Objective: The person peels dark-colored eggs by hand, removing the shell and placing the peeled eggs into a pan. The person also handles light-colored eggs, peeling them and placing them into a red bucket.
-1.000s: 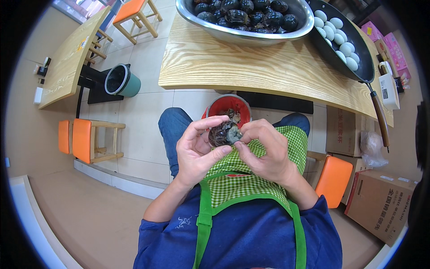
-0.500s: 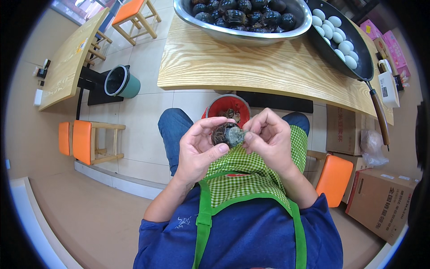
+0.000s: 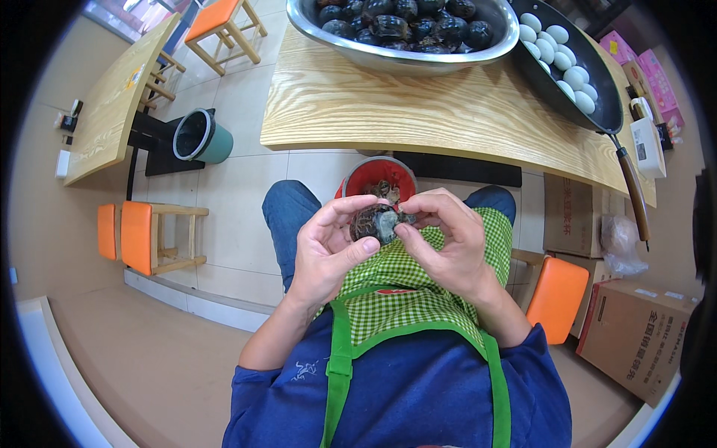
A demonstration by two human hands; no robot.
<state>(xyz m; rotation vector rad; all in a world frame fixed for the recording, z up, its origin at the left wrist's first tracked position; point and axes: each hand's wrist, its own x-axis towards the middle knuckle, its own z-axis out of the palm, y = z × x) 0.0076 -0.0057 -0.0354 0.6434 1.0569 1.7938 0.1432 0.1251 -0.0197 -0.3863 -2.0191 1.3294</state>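
An egg in a dark, brown-streaked coating (image 3: 366, 224) is held over my lap, with a pale blue-grey patch bared at its right end. The fingers and thumb of my left hand (image 3: 332, 235) wrap round its dark side. My right hand (image 3: 446, 235) pinches a small dark flap of the coating (image 3: 405, 217) at the bared end. Just beyond my hands, a red-lined bin (image 3: 357, 179) holds brown scraps. On the table, a metal bowl (image 3: 403, 63) is heaped with glossy dark eggs (image 3: 390, 28). Pale eggs (image 3: 562, 61) lie in a black frying pan (image 3: 609, 112).
The wooden table (image 3: 358, 112) has its near edge beyond my knees. The pan's brown handle (image 3: 632, 183) juts past that edge. Cardboard boxes (image 3: 635, 336) and an orange seat (image 3: 556, 300) stand at right. At left are a green bin (image 3: 213, 142) and an orange stool (image 3: 137, 237).
My right fingers have shifted their pinch, and the flap now sits lower and thicker between them at the egg's end. The left hand keeps its hold, turning the egg slightly.
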